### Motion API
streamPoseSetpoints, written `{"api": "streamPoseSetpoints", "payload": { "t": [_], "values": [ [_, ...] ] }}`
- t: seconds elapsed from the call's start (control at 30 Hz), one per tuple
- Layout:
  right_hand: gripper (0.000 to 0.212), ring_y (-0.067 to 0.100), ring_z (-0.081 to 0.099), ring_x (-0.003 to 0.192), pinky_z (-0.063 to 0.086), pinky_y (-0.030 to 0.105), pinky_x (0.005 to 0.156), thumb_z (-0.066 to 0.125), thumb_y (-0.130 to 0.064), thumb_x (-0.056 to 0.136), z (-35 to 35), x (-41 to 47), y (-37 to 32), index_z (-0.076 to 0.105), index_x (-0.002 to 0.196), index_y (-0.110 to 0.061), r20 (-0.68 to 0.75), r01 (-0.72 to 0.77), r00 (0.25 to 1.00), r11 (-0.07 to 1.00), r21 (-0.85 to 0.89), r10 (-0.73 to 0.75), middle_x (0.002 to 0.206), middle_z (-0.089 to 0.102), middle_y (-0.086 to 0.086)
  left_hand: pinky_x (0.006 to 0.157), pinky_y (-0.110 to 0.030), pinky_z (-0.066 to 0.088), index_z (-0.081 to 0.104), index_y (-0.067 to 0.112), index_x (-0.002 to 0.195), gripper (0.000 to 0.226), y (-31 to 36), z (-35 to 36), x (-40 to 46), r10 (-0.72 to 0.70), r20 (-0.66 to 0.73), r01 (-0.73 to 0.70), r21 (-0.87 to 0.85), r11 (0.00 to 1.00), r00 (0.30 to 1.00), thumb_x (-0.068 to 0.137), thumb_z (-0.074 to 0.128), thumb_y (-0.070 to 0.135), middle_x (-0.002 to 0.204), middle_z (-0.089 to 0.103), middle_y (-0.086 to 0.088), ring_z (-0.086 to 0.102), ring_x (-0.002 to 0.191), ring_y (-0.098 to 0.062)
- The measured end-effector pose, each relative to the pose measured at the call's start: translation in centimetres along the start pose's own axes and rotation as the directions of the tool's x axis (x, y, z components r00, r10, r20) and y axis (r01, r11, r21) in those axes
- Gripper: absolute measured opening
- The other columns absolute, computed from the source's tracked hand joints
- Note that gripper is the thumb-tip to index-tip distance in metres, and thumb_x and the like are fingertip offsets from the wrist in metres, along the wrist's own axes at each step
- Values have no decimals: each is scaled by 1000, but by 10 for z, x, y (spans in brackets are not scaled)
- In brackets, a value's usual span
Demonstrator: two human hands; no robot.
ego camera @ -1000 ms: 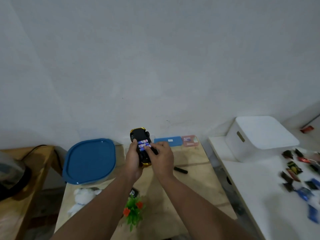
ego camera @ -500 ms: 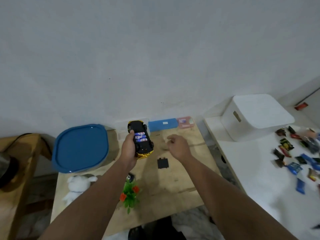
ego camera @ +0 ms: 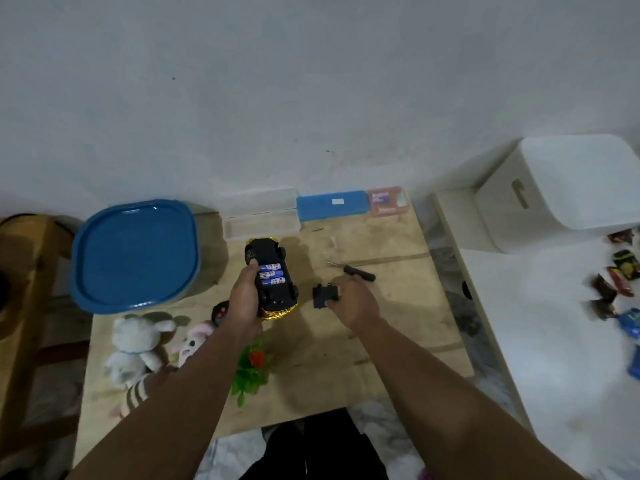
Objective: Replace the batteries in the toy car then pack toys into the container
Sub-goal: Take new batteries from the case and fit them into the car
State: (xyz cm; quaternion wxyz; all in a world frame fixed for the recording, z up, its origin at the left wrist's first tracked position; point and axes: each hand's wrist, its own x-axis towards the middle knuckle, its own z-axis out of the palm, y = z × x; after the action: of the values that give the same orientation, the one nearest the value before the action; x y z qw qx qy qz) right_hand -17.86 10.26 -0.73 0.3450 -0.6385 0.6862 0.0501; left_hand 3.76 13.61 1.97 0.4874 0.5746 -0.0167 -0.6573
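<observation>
My left hand [ego camera: 245, 298] grips the black and gold toy car [ego camera: 273, 292], held upside down over the wooden table [ego camera: 346, 348]. Three blue and white batteries [ego camera: 272, 276] show in its open compartment. To the right of the car, my right hand [ego camera: 353, 299] pinches the black battery cover [ego camera: 325, 295] just above the table. A small black-handled screwdriver [ego camera: 356, 271] lies beyond that hand. The container with a blue lid [ego camera: 135, 254] stands at the table's back left.
Plush toys [ego camera: 138, 344], a pink plush [ego camera: 192, 344], a black remote [ego camera: 220, 312] and a small plastic plant [ego camera: 251, 368] lie at the front left. A clear case [ego camera: 259, 213], blue case [ego camera: 330, 204] and pink box [ego camera: 386, 200] line the wall. A white bin [ego camera: 568, 188] stands on the right bench.
My right hand left the car's battery compartment, moved right and down, and took hold of the black battery cover from the table. The left hand keeps the car.
</observation>
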Motion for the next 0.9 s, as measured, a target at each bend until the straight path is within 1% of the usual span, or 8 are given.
{"api": "streamPoseSetpoints", "payload": {
  "t": [0.23, 0.3, 0.37, 0.43, 0.53, 0.6, 0.77, 0.9],
  "values": [
    [34, 22, 65, 103, 54, 33, 88, 80, -23, 83, 6, 2, 2, 68, 115, -21, -80, 17, 997, 993, 115, -8, 128, 56, 2, 87, -48, 59, 68, 15, 124, 37, -1, 5, -1, 10, 3, -10, -56, 998, 1000, 107, 51, 43, 102, 80, -12, 76, 91, -32],
    [22, 21, 67, 98, 55, 33, 84, 81, -18, 79, 8, 5, 3, 68, 95, -23, -72, 6, 997, 980, 197, 8, 103, 66, -3, 87, -48, 59, 68, 15, 121, 36, 0, 5, -2, 10, 1, -9, -67, 998, 1000, 108, 50, 43, 98, 81, -11, 75, 90, -32],
    [25, 21, 68, 87, 58, 40, 83, 82, -12, 76, 11, 8, 6, 62, 79, -28, -56, -15, 998, 953, 303, 34, 77, 64, -8, 90, -49, 58, 68, 15, 121, 36, 0, 4, -3, 14, -3, -14, -65, 998, 1000, 108, 50, 43, 99, 81, -11, 74, 92, -33],
    [30, 19, 67, 77, 60, 41, 79, 81, -7, 77, 12, 11, 9, 61, 78, -29, -59, 0, 998, 930, 369, 24, 67, 60, -7, 96, -53, 57, 67, 14, 126, 38, 0, 2, -4, 16, -9, -17, -60, 998, 1000, 107, 51, 43, 105, 79, -13, 73, 97, -35],
    [30, 10, 59, 65, 54, 23, 66, 77, 1, 82, 9, 11, 11, 63, 97, -22, -23, 18, 1000, 901, 434, -9, 62, 56, -4, 101, -55, 55, 65, 15, 130, 40, -1, 1, -6, 24, -18, -25, -58, 998, 1000, 107, 51, 44, 113, 78, -15, 72, 104, -37],
    [26, 9, 60, 67, 55, 26, 67, 77, -2, 83, 9, 15, 13, 68, 103, -17, -26, 43, 999, 905, 424, -35, 64, 59, -7, 100, -55, 55, 65, 16, 129, 37, -1, 0, -8, 30, -20, -31, -57, 998, 999, 108, 50, 43, 114, 77, -15, 72, 105, -37],
    [9, 15, 68, 91, 56, 31, 85, 70, -14, 92, 10, 20, 12, 69, 92, -23, -53, 62, 998, 914, 401, -45, 91, 71, -4, 99, -54, 56, 64, 17, 131, 37, -1, 0, -13, 27, -38, -29, -41, 999, 999, 107, 51, 43, 113, 78, -13, 73, 106, -36],
    [29, 14, 66, 85, 53, 29, 82, 65, -10, 94, 16, 24, 13, 61, 73, -29, -102, 89, 993, 941, 327, -58, 78, 64, -11, 102, -56, 55, 64, 17, 132, 39, -2, -2, -17, 11, -51, -12, -28, 1000, 999, 107, 52, 44, 115, 78, -14, 73, 110, -37]
  ]
}}
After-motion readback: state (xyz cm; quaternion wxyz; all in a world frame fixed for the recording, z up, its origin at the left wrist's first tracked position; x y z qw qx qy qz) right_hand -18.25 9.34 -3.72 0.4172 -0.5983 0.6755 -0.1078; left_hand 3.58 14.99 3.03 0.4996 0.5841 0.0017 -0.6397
